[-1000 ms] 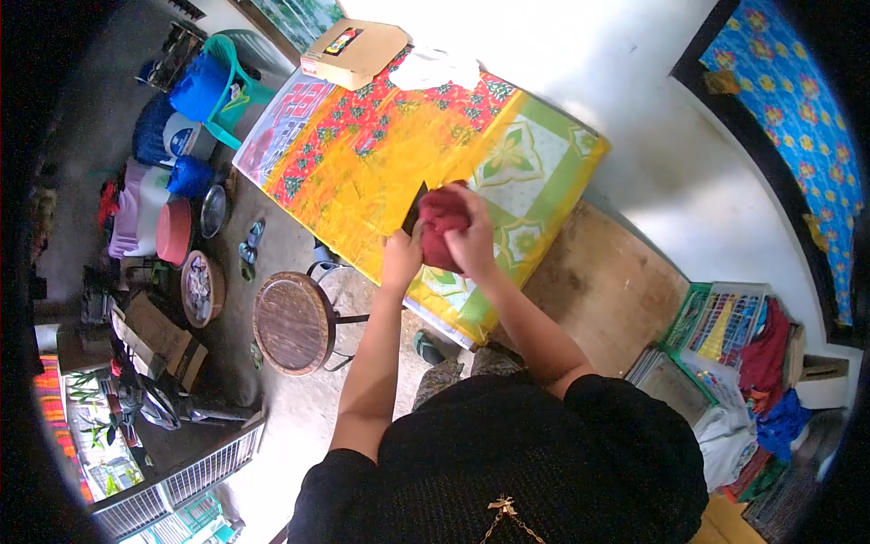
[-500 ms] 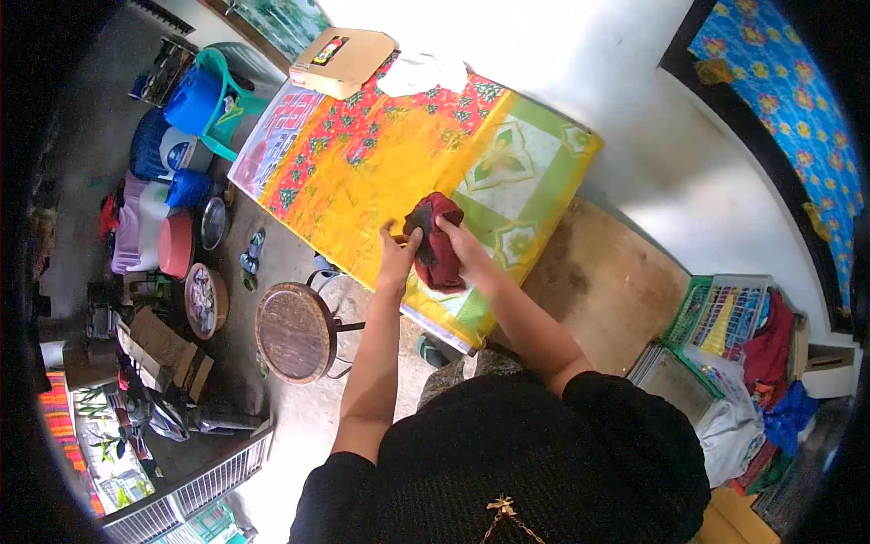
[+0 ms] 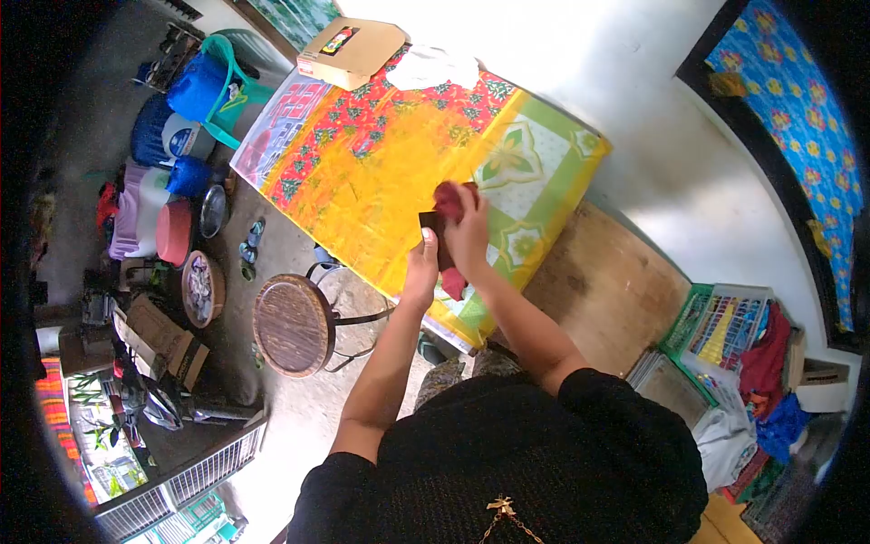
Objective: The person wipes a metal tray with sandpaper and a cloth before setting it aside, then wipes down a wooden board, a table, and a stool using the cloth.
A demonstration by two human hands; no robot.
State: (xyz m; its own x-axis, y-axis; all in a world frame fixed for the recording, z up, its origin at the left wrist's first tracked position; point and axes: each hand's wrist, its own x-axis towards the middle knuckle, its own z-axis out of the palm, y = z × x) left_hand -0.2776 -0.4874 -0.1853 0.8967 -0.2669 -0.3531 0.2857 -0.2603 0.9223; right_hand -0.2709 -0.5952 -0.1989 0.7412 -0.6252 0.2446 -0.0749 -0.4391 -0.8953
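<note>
In the head view, my left hand [image 3: 421, 268] is closed on a dark, flat rectangular thing [image 3: 429, 219], with the thumb lying along its face. I cannot make out whether it is a phone, a wallet or something else. Close beside it, my right hand [image 3: 468, 238] grips a bunched dark red cloth [image 3: 447, 196], its fingers curled over the top. A lower end of the red cloth shows under the right hand. Both hands are above the near side of a table [image 3: 381, 199] with a yellow, red and green patterned cover.
A cardboard box [image 3: 352, 53] and a white cloth [image 3: 433, 69] lie at the table's far end. To the left stand a round wooden stool [image 3: 293, 325], a basin [image 3: 201, 288] and a green chair [image 3: 237, 107]. Crates [image 3: 725, 331] with cloths are at right.
The dark rectangular thing now shows plainly in my left hand. My right hand has turned and moved over the red cloth, which is more bunched. The view has shifted slightly.
</note>
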